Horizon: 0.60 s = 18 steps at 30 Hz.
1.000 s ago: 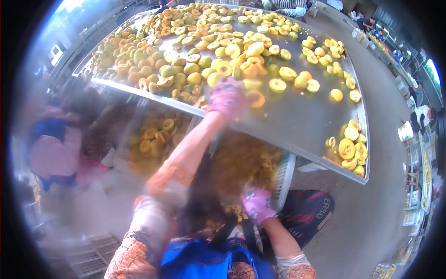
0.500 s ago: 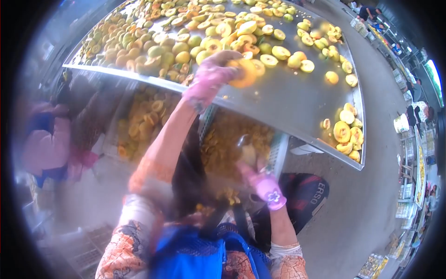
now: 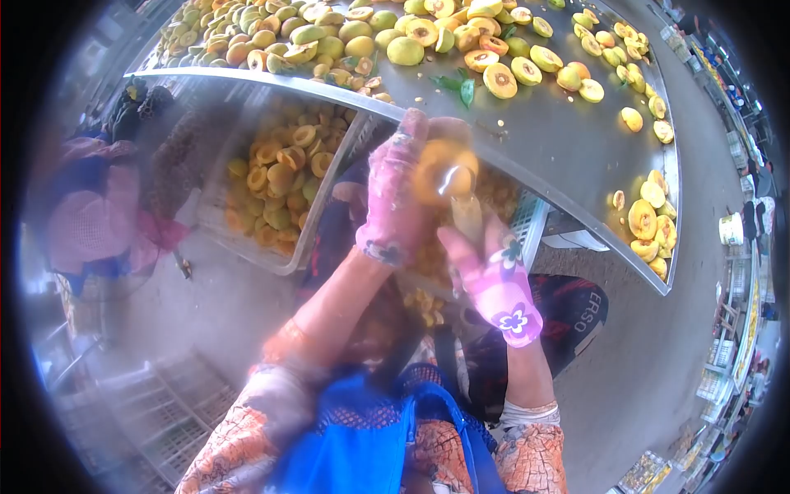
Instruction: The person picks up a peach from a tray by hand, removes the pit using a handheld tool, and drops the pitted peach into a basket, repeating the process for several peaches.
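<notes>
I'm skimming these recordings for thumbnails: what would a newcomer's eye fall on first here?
Probably the pink-gloved hands at the centre: the left hand holds an orange fruit half, blurred, while the right hand holds a pale-handled tool up to it. Next, the yellow-green fruit, much of it halved, spread over the metal table at the top, and the fruit-filled crate at lower left.

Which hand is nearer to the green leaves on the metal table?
Left. The left hand, holding a fruit half, is by the metal table, below the leaves in view; the right hand, holding a tool, is farther away, nearer the body.
</notes>
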Each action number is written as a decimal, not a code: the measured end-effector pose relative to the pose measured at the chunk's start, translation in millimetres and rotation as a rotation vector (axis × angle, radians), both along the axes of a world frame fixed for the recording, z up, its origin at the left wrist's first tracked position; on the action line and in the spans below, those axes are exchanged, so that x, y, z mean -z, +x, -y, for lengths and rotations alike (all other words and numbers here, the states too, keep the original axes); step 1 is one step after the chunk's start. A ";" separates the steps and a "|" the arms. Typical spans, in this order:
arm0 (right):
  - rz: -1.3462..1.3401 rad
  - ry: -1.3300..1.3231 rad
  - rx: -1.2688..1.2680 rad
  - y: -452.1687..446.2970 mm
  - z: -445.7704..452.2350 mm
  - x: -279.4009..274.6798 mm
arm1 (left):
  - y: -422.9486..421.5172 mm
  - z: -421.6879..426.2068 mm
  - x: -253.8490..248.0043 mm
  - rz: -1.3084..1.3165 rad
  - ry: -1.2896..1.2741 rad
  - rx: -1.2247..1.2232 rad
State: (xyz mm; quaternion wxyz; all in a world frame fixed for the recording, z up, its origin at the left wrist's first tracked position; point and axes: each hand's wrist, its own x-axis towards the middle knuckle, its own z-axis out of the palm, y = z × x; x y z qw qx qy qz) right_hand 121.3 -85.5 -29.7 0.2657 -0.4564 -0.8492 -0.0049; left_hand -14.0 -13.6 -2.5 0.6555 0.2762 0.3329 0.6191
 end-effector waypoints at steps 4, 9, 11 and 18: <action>0.079 0.110 0.064 0.7 -1.5 8.9 | 4.5 4.3 5.1 -0.186 0.075 -0.032; -0.322 -0.362 -0.103 9.7 0.4 12.3 | 11.0 7.1 6.7 -0.285 0.179 -0.078; -0.395 -0.439 -0.127 12.2 2.0 11.0 | 13.2 12.9 2.3 -0.329 0.181 -0.097; 0.041 0.130 -0.099 16.9 -0.8 18.2 | -1.9 9.1 0.5 -0.592 0.465 0.017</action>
